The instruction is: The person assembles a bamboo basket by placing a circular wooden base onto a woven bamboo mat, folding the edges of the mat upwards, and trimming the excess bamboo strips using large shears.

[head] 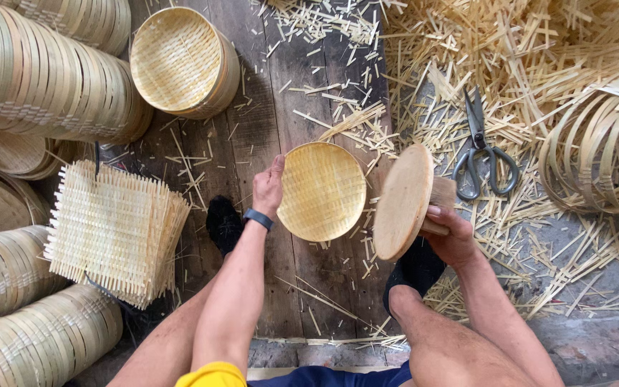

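Nearest to me I see my own bare knees and forearms, and between them the dark wooden boards (302,287) I sit over. My left hand (268,188) holds the round woven basket (322,190) by its left rim, fingers curled together behind the edge and the thumb laid along the front; the basket is tipped up so its hollow faces me, and there is nothing in it. My right hand (450,233) grips the stubby handle of a round wooden block (402,202), fingers wrapped tight around the handle, the flat disc turned edge-on just right of the basket and not touching it; held like this, I judge the disc is about the size of the basket's mouth. To my left lies a stack of square woven mats (116,229) with loose strip ends sticking out, close enough to reach, and beside it long rolls of stacked bamboo hoops (34,337) lie on their sides. Right of the block, a pair of scissors (483,150) rests, blades shut, on a deep litter of bamboo offcuts (467,64), with a bundle of bent bamboo rings (600,154) at the right edge. Farther off, at the far left, another basket (180,61) like mine stands tilted against more stacked hoops (44,79), also holding nothing.
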